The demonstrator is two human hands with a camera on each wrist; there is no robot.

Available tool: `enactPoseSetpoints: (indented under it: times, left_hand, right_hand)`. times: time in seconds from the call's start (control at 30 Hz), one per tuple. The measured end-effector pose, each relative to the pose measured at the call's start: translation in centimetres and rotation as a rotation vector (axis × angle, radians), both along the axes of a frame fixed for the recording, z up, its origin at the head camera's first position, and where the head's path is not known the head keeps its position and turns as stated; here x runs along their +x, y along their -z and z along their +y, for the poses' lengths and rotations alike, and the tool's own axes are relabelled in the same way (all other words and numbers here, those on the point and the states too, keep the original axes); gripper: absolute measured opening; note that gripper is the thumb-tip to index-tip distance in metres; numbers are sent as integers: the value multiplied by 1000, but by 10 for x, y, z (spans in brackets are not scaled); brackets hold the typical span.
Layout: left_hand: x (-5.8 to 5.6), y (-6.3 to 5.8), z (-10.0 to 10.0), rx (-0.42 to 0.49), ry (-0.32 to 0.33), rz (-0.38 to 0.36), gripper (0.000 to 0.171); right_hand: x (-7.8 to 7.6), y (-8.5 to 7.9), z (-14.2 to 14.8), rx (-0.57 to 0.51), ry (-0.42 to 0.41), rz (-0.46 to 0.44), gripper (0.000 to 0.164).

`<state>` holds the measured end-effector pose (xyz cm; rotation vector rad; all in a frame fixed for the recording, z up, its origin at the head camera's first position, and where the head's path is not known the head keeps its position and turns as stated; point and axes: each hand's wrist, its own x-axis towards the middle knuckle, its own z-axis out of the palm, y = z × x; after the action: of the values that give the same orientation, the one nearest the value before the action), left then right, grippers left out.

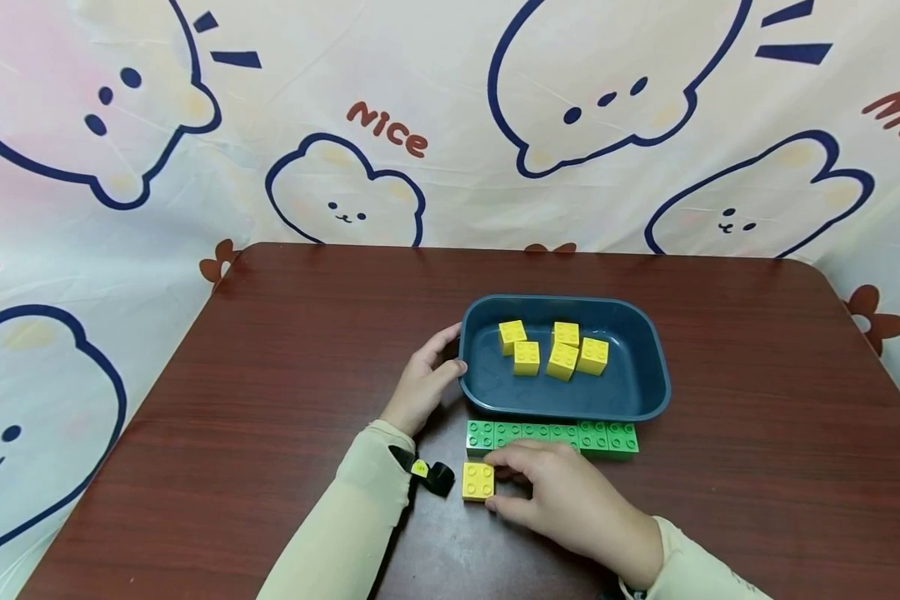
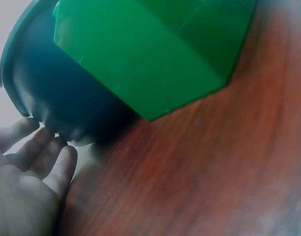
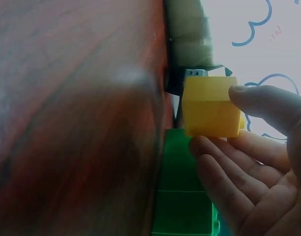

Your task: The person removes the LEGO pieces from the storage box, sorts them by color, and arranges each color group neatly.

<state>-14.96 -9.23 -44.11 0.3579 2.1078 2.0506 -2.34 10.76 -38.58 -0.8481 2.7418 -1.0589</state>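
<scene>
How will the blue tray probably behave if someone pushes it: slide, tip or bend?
The blue tray would probably slide rather than tip, because it looks wide and low. It seems stiff: its rim shows no dent where the left hand touches it. The yellow blocks inside may shift, since they appear loose.

The blocks [image 1: 478, 482] are yellow, the bricks [image 1: 552, 431] green, the tray [image 1: 630, 367] dark blue, the table [image 1: 285, 400] wood-grained brown, the backdrop [image 1: 457, 192] cartoon-printed.

Counted: one bench [image 1: 270, 417], one blue tray [image 1: 633, 383], five yellow blocks [image 1: 527, 358] inside it, one yellow block [image 1: 478, 482] outside it, one row of green blocks [image 1: 540, 431], individual number undetermined, one left hand [image 1: 418, 379], one right hand [image 1: 558, 496].
</scene>
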Motion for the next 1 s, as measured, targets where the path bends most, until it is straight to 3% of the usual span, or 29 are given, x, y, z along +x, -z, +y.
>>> enactPoseSetpoints:
  times: [1.0]
  left_hand:
    - [-1,1,1,17,5,69,64]
  right_hand:
    - [3,12,-6,73,-6,3,30]
